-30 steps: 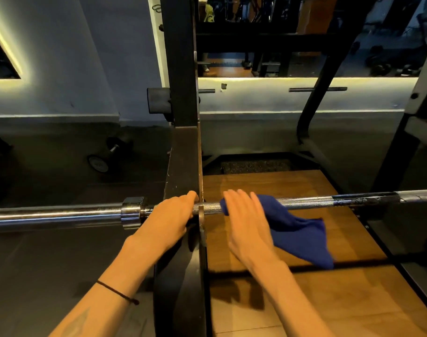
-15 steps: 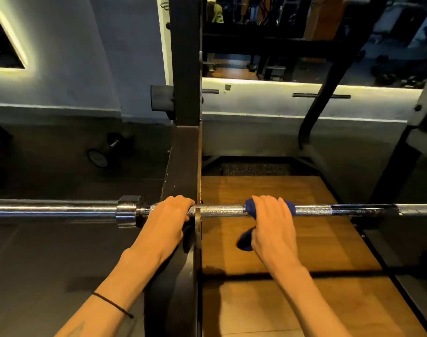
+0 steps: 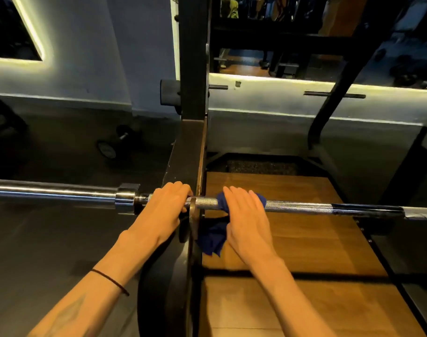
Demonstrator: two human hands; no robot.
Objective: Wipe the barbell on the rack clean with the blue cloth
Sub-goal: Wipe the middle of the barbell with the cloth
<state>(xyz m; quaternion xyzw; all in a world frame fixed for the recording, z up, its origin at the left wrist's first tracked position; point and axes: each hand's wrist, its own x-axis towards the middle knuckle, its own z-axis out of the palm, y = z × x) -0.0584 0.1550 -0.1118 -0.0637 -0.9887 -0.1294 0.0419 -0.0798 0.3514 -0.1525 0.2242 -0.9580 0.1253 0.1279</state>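
Observation:
A steel barbell [image 3: 300, 207] lies level across the black rack upright [image 3: 193, 142], its smooth sleeve reaching left and its knurled shaft right. My left hand [image 3: 163, 210] grips the shaft just left of the upright, beside the collar. My right hand [image 3: 246, 215] lies over the blue cloth [image 3: 213, 239] wrapped round the shaft just right of the upright, fingers curling over the bar. The cloth's loose end hangs below the bar, next to my right wrist.
A wooden lifting platform [image 3: 304, 251] lies under the bar on the right. A dumbbell [image 3: 111, 144] rests on the dark floor at the left. A slanted black rack brace [image 3: 334, 98] rises at the back right. A lit wall ledge runs behind.
My right hand closed the hanging cloth round the bar, then slid with it leftward toward the upright. My left hand has kept its grip.

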